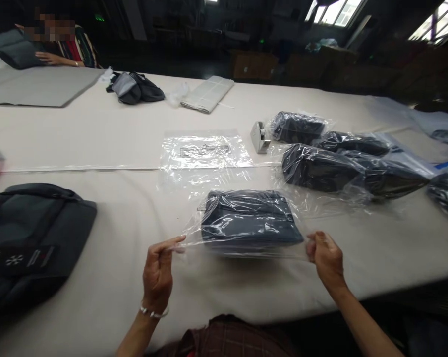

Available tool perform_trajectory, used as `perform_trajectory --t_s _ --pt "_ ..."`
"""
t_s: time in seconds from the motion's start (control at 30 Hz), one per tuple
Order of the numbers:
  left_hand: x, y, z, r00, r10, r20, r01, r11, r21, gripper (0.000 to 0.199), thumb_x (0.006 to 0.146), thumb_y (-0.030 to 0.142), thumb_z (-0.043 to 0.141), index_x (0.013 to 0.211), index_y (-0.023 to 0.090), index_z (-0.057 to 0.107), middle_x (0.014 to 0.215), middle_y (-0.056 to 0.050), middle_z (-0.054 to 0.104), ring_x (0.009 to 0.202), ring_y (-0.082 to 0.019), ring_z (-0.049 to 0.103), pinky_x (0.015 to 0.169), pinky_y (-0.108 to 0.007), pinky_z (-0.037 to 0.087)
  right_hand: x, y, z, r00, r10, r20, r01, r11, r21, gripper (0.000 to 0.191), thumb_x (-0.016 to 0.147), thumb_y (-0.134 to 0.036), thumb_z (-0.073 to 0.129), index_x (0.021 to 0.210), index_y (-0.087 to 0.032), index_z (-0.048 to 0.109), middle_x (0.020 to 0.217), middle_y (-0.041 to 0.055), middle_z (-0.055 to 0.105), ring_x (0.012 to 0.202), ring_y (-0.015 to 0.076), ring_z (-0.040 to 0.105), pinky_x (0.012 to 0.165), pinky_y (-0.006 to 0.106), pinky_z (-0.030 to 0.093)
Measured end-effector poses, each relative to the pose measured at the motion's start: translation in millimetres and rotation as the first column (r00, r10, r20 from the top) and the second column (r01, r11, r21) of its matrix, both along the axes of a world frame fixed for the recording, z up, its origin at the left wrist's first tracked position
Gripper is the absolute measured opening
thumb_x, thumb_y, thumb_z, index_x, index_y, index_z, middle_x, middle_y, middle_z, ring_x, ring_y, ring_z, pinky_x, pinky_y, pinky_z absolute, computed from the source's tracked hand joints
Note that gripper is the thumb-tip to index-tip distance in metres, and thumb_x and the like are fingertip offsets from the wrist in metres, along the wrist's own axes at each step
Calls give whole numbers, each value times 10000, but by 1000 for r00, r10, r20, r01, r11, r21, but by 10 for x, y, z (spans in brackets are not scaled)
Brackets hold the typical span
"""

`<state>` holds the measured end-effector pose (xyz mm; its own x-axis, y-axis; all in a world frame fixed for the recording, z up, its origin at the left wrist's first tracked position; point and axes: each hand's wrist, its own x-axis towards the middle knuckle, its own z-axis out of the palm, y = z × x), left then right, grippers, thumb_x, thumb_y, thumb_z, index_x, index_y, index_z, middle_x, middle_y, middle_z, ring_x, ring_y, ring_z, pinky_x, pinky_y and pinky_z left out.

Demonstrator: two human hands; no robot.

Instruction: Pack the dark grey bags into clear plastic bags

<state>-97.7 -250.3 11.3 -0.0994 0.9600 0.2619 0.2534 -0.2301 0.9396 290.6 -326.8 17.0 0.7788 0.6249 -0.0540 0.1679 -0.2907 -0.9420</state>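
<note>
A dark pouch-like bag (250,218) sits inside a clear plastic bag (192,230) in front of me. My left hand (159,270) pinches the plastic at its near left corner. On the other side, my right hand (326,258) grips the near right edge of the plastic, fingers closed. The near edge is pulled taut between both hands. Just beyond lies a flat, clear plastic bag (205,153) with a printed box on it.
A dark backpack (34,233) with a tag lies at left. Several plastic-wrapped dark bags (320,168) are at right, by a white tape dispenser (260,138). Across the table are folded grey sheets (208,94), a dark bundle (135,88) and another person (68,49) handling a dark item.
</note>
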Motion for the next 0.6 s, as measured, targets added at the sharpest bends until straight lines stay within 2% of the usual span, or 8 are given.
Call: perform_trajectory --t_s 0.07,0.13,0.17,0.23,0.33,0.4,0.5,0.6 --pt "2 -185 60 991 -130 18 129 991 44 136 954 272 477 954 242 609 990 -51 734 986 -230 691 915 -420 528 -28 -52 11 1000 -3 2 3 1000 14 514 818 -713 546 777 -201 561 472 -52 504 389 97 416 371 209 350" --pt "47 -276 45 953 -304 -8 304 952 39 168 952 271 475 911 249 637 830 -26 730 802 -206 708 763 -358 569 -18 -76 -3 1000 -14 13 13 999 32 500 830 -700 543 761 -205 554 470 -51 504 396 104 424 396 224 372" --pt "78 -277 13 940 -340 11 340 941 -1 187 955 284 470 874 247 635 743 -11 707 693 -186 692 672 -325 565 4 -75 -12 999 -31 22 30 999 40 500 829 -700 544 754 -206 553 473 -49 507 402 110 435 411 234 385" --pt "131 -211 -69 955 -269 125 284 951 -120 205 961 326 468 835 233 600 659 13 661 541 -152 634 554 -287 533 66 -55 -18 997 -64 44 62 997 50 506 822 -702 551 741 -203 565 521 -29 550 437 126 480 455 258 418" --pt "151 -65 -159 957 -84 277 151 962 -228 205 954 386 492 864 213 558 685 15 659 508 -138 614 541 -289 530 149 -3 31 998 -41 45 37 995 89 486 845 -663 552 769 -187 617 661 12 622 538 140 544 554 280 460" --pt "130 -18 -182 949 -89 301 163 959 -231 208 945 396 514 879 204 559 706 8 669 530 -141 627 565 -297 539 160 30 91 1000 -17 23 14 992 127 461 888 -620 523 825 -182 652 660 6 609 562 136 538 575 273 449" --pt "95 -40 -200 935 -92 342 184 952 -245 184 949 379 520 901 205 559 720 9 680 558 -143 647 607 -303 556 118 81 162 1000 -3 -15 5 989 150 461 920 -590 492 872 -171 677 541 -28 520 493 114 451 495 245 373" --pt "76 -98 -210 905 -56 422 182 946 -267 158 946 368 535 927 215 572 778 -6 704 688 -179 701 701 -339 591 80 137 164 998 -10 -65 20 989 150 435 890 -599 540 825 -179 634 560 -14 581 429 82 365 418 222 300"
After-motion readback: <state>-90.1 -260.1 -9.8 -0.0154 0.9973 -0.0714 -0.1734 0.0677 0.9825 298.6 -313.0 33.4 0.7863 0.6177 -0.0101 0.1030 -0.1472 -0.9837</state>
